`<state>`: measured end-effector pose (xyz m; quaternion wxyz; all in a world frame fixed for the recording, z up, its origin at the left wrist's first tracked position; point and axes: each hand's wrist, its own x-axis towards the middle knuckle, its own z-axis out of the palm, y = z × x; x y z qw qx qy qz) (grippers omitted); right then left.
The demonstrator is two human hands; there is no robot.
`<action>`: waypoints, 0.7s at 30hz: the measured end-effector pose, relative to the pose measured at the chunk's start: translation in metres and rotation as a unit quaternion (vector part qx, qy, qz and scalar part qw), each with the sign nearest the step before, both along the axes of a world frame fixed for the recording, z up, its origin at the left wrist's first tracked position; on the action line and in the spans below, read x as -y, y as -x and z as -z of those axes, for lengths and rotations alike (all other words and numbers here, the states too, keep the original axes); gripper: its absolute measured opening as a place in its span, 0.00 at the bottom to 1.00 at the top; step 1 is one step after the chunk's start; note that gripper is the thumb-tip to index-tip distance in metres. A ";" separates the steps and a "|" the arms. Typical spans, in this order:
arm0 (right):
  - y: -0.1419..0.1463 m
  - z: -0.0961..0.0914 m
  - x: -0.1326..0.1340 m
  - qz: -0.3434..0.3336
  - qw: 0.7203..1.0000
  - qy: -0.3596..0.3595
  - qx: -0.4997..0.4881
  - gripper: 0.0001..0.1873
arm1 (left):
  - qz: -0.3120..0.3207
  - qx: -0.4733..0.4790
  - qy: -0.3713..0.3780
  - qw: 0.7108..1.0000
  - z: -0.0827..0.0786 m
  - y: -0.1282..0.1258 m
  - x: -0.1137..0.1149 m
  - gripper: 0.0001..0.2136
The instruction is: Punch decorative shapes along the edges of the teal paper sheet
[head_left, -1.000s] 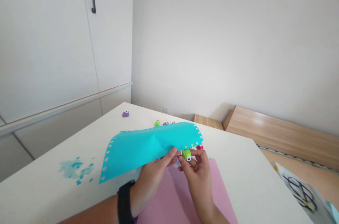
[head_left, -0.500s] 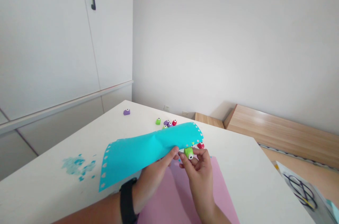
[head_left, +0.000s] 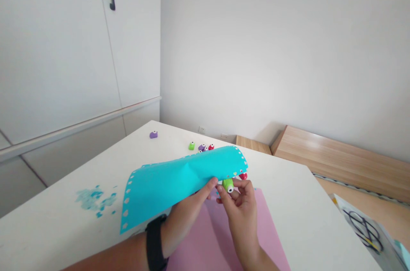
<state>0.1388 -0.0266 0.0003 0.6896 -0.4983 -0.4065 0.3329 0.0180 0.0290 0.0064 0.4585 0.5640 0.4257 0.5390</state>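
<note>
My left hand [head_left: 188, 211] pinches the near edge of a turquoise paper sheet [head_left: 169, 179] and holds it up over the white table [head_left: 80, 228]. Small holes run along the sheet's edges. My right hand [head_left: 240, 209] grips a small green paper punch [head_left: 228, 185] right at the sheet's near edge, beside my left thumb. A black band circles my left wrist. Beneath both hands a pink sheet [head_left: 208, 241] lies flat on the table.
More small punches lie beyond the sheet: purple [head_left: 153, 134], green [head_left: 191, 146], purple [head_left: 201, 148], red [head_left: 211, 147], and a red one [head_left: 243, 175] by my right fingers. Turquoise paper scraps [head_left: 94, 199] litter the left. A clear bag [head_left: 368, 230] sits at right.
The turquoise sheet's far edge has dipped lower, uncovering the punches behind it, and the sheet has shifted a little. The green punch stays at its near edge.
</note>
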 end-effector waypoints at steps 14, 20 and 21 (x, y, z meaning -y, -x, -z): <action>0.003 -0.001 0.001 0.026 0.999 -0.003 0.018 0.19 | 0.001 0.085 0.068 0.994 0.002 0.001 -0.005 0.23; 0.003 -0.002 0.002 -0.016 1.000 0.004 -0.009 0.19 | 0.042 0.086 0.076 0.992 0.001 -0.002 -0.008 0.19; 0.003 -0.003 0.002 -0.025 1.000 0.006 -0.013 0.19 | 0.046 0.071 0.065 0.994 0.002 -0.003 -0.010 0.17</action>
